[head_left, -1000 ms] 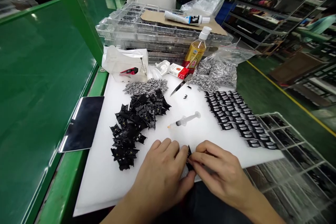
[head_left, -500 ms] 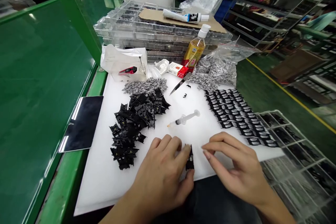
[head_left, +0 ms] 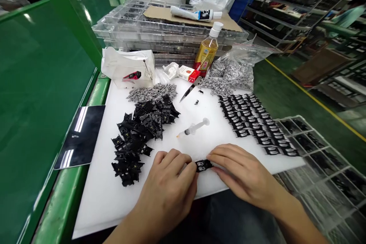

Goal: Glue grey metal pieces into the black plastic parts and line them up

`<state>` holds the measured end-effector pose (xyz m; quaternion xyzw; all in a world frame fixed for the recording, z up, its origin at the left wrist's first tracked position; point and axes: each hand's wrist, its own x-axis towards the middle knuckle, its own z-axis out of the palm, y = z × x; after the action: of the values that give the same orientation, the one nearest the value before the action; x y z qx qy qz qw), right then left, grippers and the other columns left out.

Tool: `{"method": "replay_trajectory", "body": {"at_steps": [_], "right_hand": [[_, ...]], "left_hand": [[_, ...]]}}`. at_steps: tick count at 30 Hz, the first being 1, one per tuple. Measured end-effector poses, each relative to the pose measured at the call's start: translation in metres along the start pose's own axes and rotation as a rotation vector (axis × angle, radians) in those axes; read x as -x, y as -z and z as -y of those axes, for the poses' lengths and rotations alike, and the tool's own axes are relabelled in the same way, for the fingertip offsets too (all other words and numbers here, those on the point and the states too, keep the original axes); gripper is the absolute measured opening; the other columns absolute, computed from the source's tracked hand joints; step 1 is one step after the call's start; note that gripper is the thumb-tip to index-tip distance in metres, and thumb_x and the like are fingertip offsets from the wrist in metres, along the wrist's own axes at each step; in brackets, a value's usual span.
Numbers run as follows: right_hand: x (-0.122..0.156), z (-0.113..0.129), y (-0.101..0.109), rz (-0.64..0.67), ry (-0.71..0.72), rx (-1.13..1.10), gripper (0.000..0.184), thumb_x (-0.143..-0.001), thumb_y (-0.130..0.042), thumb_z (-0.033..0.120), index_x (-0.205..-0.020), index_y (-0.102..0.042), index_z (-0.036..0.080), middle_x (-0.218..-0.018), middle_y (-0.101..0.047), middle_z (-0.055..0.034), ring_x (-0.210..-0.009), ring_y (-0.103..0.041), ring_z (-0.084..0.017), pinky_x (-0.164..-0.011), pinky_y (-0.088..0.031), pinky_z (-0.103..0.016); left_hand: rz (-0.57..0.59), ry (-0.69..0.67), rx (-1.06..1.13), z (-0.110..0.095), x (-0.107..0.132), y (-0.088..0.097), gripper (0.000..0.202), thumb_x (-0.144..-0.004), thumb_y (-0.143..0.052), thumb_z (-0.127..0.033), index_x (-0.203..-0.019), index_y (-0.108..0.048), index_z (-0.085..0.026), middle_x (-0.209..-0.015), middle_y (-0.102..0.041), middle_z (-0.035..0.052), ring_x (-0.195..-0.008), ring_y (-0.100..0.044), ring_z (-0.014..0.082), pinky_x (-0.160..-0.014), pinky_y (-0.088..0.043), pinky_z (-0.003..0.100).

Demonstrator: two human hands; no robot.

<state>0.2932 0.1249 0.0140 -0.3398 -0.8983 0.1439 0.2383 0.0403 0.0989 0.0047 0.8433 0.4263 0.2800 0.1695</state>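
Note:
Between my two hands, low over the front of the white board (head_left: pixel 105 202), is a black plastic part (head_left: pixel 203 165) with light grey pieces on its face. My left hand (head_left: pixel 171 183) pinches its left end, and my right hand (head_left: pixel 240 171) has thumb and fingers closed on its right end. A syringe (head_left: pixel 194 127) with an orange tip lies just beyond. Left of it is a heap of black plastic parts (head_left: pixel 143 126), with a pile of small grey pieces (head_left: pixel 153 92) behind. Rows of black parts with grey pieces (head_left: pixel 254 122) lie on the right.
A knife (head_left: pixel 191 89), a red and white box (head_left: pixel 188 73) and a bottle (head_left: pixel 207 51) stand or lie toward the back. Stacked clear trays (head_left: pixel 120 32) rise behind. A tablet (head_left: pixel 81 137) is at the left edge, a divided tray (head_left: pixel 323 160) at lower right.
The black part has turned from upright to lengthwise across the view. My right hand has moved left and closed on its right end. The whole view has shifted slightly.

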Motion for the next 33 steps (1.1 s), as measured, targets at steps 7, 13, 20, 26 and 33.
{"method": "replay_trajectory", "body": {"at_steps": [7,13,20,26,33], "right_hand": [[0.003,0.002,-0.006,0.026,0.124,0.117,0.043,-0.101,-0.062,0.005,-0.143,-0.063,0.01,-0.129,-0.076,-0.0159,-0.121,-0.07,-0.027,-0.104,-0.062,-0.045],[-0.002,0.005,-0.001,0.044,0.172,0.2,0.036,-0.101,-0.062,0.007,-0.137,-0.069,0.007,-0.124,-0.079,-0.0165,-0.116,-0.073,-0.029,-0.1,-0.066,-0.047],[-0.002,0.003,-0.004,0.037,0.165,0.206,0.038,-0.101,-0.061,0.004,-0.138,-0.068,0.007,-0.125,-0.079,-0.0157,-0.118,-0.072,-0.027,-0.104,-0.064,-0.045],[0.002,0.004,-0.008,-0.035,0.179,0.197,0.035,-0.1,-0.064,0.005,-0.135,-0.071,0.006,-0.125,-0.078,-0.0176,-0.12,-0.071,-0.029,-0.105,-0.063,-0.046],[0.006,0.004,-0.009,-0.033,0.16,0.17,0.038,-0.1,-0.064,0.002,-0.137,-0.069,0.005,-0.129,-0.076,-0.0182,-0.124,-0.069,-0.026,-0.109,-0.062,-0.043]], "left_hand": [[-0.024,-0.022,0.034,0.003,-0.001,-0.003,0.017,-0.103,-0.057,-0.011,-0.113,-0.067,-0.019,-0.107,-0.066,0.0058,-0.095,-0.056,0.0205,-0.082,-0.044,0.039],[-0.033,-0.017,0.041,0.004,-0.001,-0.004,0.019,-0.102,-0.059,-0.011,-0.115,-0.07,-0.02,-0.106,-0.066,0.0063,-0.094,-0.056,0.0204,-0.082,-0.046,0.039],[-0.036,-0.022,0.044,0.004,-0.002,-0.004,0.018,-0.102,-0.06,-0.011,-0.113,-0.072,-0.019,-0.106,-0.066,0.0066,-0.094,-0.055,0.0199,-0.081,-0.045,0.039],[-0.103,-0.061,0.037,0.005,-0.002,-0.006,0.015,-0.1,-0.062,-0.009,-0.108,-0.072,-0.017,-0.102,-0.065,0.0066,-0.09,-0.055,0.0193,-0.078,-0.045,0.038],[-0.111,-0.091,0.022,0.006,-0.002,-0.006,0.014,-0.1,-0.063,-0.009,-0.107,-0.072,-0.016,-0.102,-0.067,0.007,-0.089,-0.056,0.0192,-0.076,-0.045,0.037]]}}
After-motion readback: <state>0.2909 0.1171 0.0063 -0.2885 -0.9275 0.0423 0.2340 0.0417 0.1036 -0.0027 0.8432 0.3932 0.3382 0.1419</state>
